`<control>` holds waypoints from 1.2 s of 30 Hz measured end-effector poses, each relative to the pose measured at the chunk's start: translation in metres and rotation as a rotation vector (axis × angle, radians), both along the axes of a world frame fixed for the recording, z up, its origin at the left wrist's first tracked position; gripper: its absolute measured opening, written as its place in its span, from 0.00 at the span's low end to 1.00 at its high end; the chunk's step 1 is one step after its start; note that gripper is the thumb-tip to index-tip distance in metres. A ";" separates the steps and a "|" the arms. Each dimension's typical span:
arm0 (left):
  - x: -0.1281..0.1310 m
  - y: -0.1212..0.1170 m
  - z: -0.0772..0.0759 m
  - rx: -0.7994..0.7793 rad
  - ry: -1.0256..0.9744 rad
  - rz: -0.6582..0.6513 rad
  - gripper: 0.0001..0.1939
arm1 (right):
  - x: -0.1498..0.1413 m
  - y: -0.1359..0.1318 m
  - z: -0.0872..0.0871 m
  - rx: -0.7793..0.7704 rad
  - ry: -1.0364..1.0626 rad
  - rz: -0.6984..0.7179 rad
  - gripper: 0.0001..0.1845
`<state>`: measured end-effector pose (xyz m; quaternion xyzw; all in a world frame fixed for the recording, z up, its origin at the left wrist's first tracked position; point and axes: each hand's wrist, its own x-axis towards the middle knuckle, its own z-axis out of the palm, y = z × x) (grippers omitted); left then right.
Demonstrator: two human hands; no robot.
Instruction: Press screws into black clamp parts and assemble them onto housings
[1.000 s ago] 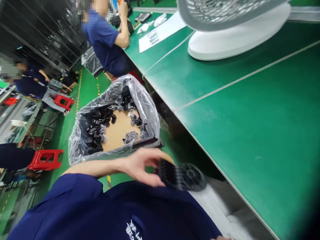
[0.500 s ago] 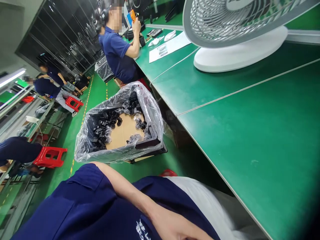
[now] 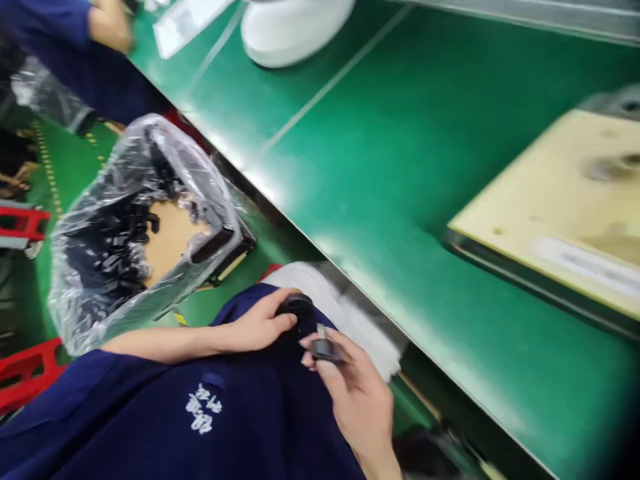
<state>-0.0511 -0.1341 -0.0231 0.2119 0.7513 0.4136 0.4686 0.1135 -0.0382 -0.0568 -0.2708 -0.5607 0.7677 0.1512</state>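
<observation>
a green tabletop [image 3: 380,173] with pale seam lines runs diagonally across the view, its near edge passing just beside the wearer. on it, a yellowish plate [image 3: 540,200] with a dark edge lies at the right, and a white base [image 3: 295,30] and a white sheet [image 3: 190,23] sit toward the far end. below, on the green floor [image 3: 75,160], a bin [image 3: 225,257] lined with clear plastic [image 3: 80,293] holds many small black parts [image 3: 120,260] around a bare tan patch. a red stool [image 3: 35,373] stands at the left edge, and a co-worker in a navy shirt [image 3: 55,40] is at the upper left.

the co-worker's head is out of view, the white base is cut off at the top, and the yellowish plate runs past the right edge. motion blur softens much, and the left fingers are partly hidden.

the round black part [image 3: 296,307] is in the left hand [image 3: 267,323], in front of the wearer's shirt; its grip is closed around the rim. the right hand [image 3: 357,387] has a narrow grip on a small dark piece [image 3: 325,350] with a light, metallic-looking tab pointing up. the two pieces are near each other, apart.
</observation>
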 end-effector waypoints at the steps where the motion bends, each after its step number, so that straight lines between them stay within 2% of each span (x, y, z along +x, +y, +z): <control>1: -0.001 0.000 0.000 0.000 -0.019 -0.008 0.20 | -0.001 -0.003 0.004 -0.033 0.016 0.042 0.16; 4: 0.000 -0.001 0.003 -0.009 -0.082 -0.070 0.20 | -0.005 -0.003 0.006 -0.112 0.086 0.100 0.16; 8: 0.005 -0.002 0.012 -0.016 -0.078 -0.146 0.21 | -0.007 0.002 0.004 -0.143 0.046 0.110 0.16; 11: 0.007 -0.002 0.017 -0.065 -0.015 -0.168 0.21 | -0.011 0.000 0.005 -0.044 0.009 0.092 0.14; 14: 0.008 -0.002 0.017 -0.087 0.073 -0.198 0.23 | -0.016 -0.006 0.002 0.118 -0.126 -0.044 0.14; 16: 0.009 -0.004 0.017 -0.086 0.119 -0.236 0.25 | -0.019 -0.010 -0.001 0.150 -0.218 -0.168 0.18; 17: 0.009 -0.006 0.016 -0.083 0.137 -0.256 0.26 | -0.020 -0.012 -0.002 0.136 -0.241 -0.203 0.20; 19: 0.013 -0.008 0.015 -0.067 0.175 -0.296 0.28 | -0.020 -0.016 -0.003 0.058 -0.204 -0.173 0.20; 21: 0.018 -0.010 0.014 -0.038 0.229 -0.356 0.30 | -0.018 -0.021 0.000 -0.067 -0.106 -0.110 0.19; 23: 0.025 -0.008 0.015 -0.032 0.288 -0.433 0.33 | -0.015 -0.025 0.003 -0.204 -0.036 -0.128 0.22; 25: 0.033 -0.004 0.019 -0.025 0.361 -0.499 0.37 | -0.010 -0.027 0.008 -0.339 -0.026 -0.255 0.25; 27: 0.039 0.003 0.026 0.050 0.431 -0.535 0.40 | -0.002 -0.020 0.016 -0.432 -0.032 -0.411 0.25; 29: 0.042 0.008 0.031 0.187 0.485 -0.536 0.40 | 0.009 -0.001 0.028 -0.418 -0.021 -0.523 0.27; 31: 0.044 0.011 0.033 0.276 0.512 -0.508 0.38 | 0.022 0.031 0.043 -0.203 -0.013 -0.587 0.30; 32: 0.044 0.011 0.033 0.282 0.515 -0.495 0.37 | 0.028 0.051 0.050 -0.005 -0.029 -0.629 0.30; 35: 0.044 0.008 0.026 0.223 0.475 -0.492 0.36 | 0.038 0.124 0.066 0.839 -0.219 -0.793 0.29; 36: 0.045 0.007 0.023 0.205 0.453 -0.501 0.36 | 0.039 0.149 0.069 1.087 -0.319 -0.785 0.31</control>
